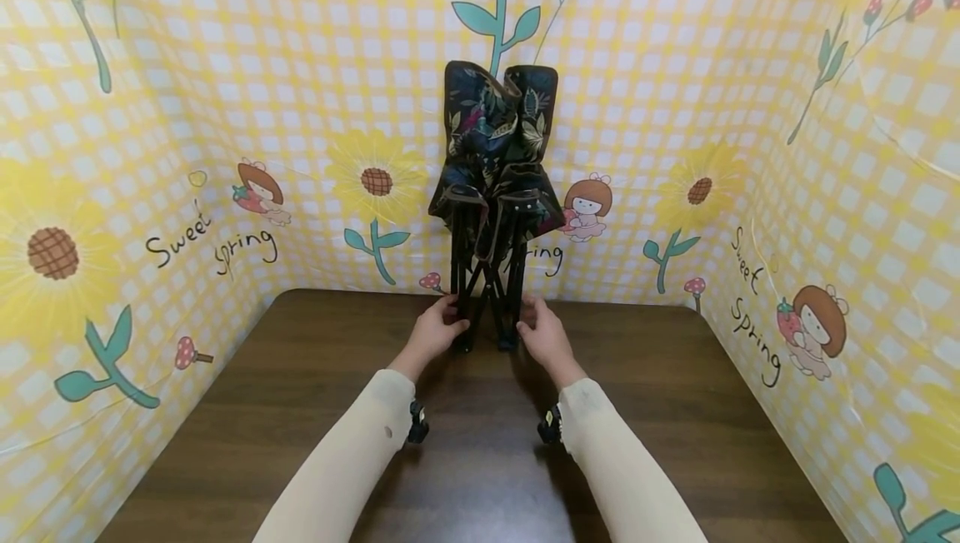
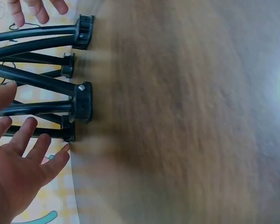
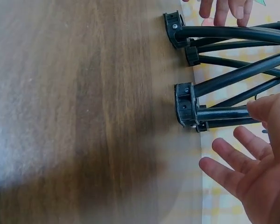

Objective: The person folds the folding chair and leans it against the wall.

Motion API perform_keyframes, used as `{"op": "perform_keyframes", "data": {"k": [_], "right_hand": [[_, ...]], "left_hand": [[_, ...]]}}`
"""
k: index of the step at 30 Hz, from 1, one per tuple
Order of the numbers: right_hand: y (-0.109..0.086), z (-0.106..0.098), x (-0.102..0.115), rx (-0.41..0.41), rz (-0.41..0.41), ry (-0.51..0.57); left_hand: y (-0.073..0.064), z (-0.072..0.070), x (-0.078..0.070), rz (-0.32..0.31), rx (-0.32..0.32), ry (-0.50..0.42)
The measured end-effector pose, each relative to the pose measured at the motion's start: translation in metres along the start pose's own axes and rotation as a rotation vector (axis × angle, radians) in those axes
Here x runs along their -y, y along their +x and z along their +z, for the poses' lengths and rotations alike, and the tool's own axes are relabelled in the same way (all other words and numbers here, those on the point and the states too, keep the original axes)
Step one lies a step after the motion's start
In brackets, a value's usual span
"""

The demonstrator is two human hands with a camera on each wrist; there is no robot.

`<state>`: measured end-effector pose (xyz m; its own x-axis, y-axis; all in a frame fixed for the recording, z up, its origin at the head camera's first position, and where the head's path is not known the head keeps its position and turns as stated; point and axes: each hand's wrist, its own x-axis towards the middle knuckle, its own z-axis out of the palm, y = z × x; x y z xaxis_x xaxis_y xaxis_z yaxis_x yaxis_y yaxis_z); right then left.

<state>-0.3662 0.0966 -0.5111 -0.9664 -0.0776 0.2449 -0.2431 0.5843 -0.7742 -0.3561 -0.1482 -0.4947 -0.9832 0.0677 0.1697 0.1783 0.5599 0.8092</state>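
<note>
A folded camp chair [image 1: 495, 135] stands upright on the table near its back edge, its dark floral fabric bunched above thin black crossed legs. Beside the legs on the left is my left hand [image 1: 433, 328], thumb in front. My right hand [image 1: 547, 335] mirrors it on the right. In the left wrist view, the left hand [image 2: 21, 172] has its fingers spread beside the tubes and black plastic feet [image 2: 83, 102]. Similarly, the right wrist view has the right hand [image 3: 256, 172] with fingers apart and its thumb at a leg tube [image 3: 224, 113]. Firm contact is hard to judge.
The brown wooden table [image 1: 480, 460] spreads out in front of the chair. A yellow checked cloth [image 1: 315, 52] with flowers and cartoon figures covers the walls behind and at both sides. Small black devices sit on the left wrist [image 1: 418, 422] and right wrist [image 1: 551, 425].
</note>
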Motion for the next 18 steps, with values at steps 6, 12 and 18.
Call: {"op": "perform_keyframes", "data": {"k": [6, 12, 18], "right_hand": [[-0.005, -0.004, 0.002, 0.004, 0.000, -0.038], [-0.011, -0.006, 0.003, 0.005, -0.024, -0.090], [-0.019, -0.007, 0.001, 0.018, -0.042, -0.122]], "left_hand": [[-0.003, -0.006, 0.009, 0.053, 0.048, 0.121], [-0.008, -0.011, 0.013, 0.102, 0.057, 0.248], [-0.016, -0.016, 0.010, 0.111, 0.069, 0.341]]}}
